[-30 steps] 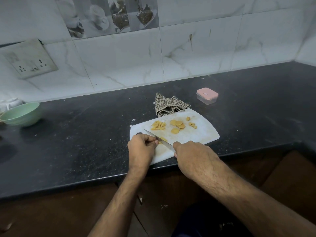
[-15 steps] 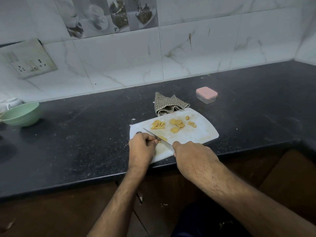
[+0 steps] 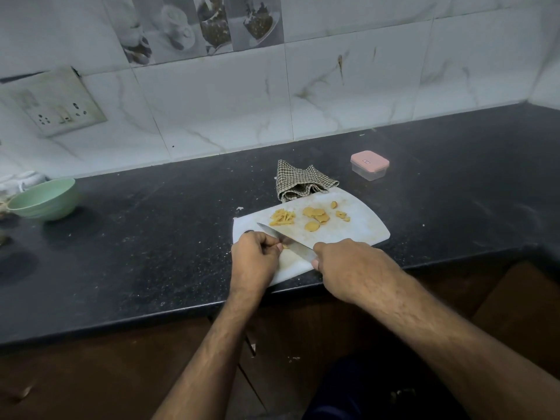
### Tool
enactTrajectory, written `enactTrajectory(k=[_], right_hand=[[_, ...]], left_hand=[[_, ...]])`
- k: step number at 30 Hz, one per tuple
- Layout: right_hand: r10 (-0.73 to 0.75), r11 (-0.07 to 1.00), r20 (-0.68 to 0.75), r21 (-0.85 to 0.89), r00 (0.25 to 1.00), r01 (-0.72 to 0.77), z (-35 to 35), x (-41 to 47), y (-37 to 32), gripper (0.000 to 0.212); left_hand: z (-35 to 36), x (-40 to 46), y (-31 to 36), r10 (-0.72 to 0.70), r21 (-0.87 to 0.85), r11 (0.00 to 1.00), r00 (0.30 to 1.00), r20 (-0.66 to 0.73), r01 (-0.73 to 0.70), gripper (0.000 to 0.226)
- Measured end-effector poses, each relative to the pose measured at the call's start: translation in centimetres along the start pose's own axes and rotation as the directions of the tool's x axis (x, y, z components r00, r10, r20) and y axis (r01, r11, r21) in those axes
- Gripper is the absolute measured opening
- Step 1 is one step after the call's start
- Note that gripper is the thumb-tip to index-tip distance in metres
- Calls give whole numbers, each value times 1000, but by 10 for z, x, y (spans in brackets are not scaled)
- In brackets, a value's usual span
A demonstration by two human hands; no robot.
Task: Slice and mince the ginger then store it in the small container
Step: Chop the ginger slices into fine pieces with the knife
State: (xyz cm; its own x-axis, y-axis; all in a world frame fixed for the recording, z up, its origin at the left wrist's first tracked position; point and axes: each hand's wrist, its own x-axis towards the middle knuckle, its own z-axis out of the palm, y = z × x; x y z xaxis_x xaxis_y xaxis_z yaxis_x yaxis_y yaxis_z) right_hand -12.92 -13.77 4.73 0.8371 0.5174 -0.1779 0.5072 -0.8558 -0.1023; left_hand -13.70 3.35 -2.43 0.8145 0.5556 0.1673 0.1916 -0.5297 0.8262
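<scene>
Little has moved since the earlier frames: both hands and the blade hold the same station at the near left of the cutting board (image 3: 357,228), just below frame centre.

Left hand (image 3: 253,262): fingers curled, pinching a small ginger piece (image 3: 285,246) against the board, mostly hidden beneath the fingertips.

Right hand (image 3: 345,265): closed round the handle of the knife (image 3: 285,239); blade angled up-left, its flat beside the left fingertips.

Ginger strips (image 3: 281,218): heaped at mid-board. Ginger slices (image 3: 316,216): to their right, loosely overlapping.

Small container (image 3: 369,165): pink lid on, right of centre, well apart from the board.

Checked cloth (image 3: 300,183): touching the board's far edge.

Green bowl (image 3: 45,198): far left on the dark counter (image 3: 151,237).
</scene>
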Motion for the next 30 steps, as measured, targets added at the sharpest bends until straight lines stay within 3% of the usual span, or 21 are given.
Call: enactTrajectory(k=[5, 13, 17, 23, 30], right_hand=[[39, 999, 85, -40, 996, -36, -8, 0, -2, 22], [27, 999, 51, -19, 998, -26, 11, 11, -9, 20], [6, 1000, -9, 18, 1000, -6, 16, 15, -1, 13], [-8, 996, -109, 85, 994, 18, 2, 2, 8, 19], [-14, 1000, -323, -9, 946, 11, 10, 32, 23, 30]], left_hand=[[2, 2, -2, -11, -14, 1000, 1000, -5, 11, 7], [1, 3, -4, -12, -49, 999, 1000, 19, 13, 18], [3, 2, -5, -2, -27, 1000, 1000, 18, 3, 17], [4, 3, -8, 33, 25, 999, 999, -33, -32, 8], [8, 0, -16, 117, 48, 992, 991, -67, -114, 8]])
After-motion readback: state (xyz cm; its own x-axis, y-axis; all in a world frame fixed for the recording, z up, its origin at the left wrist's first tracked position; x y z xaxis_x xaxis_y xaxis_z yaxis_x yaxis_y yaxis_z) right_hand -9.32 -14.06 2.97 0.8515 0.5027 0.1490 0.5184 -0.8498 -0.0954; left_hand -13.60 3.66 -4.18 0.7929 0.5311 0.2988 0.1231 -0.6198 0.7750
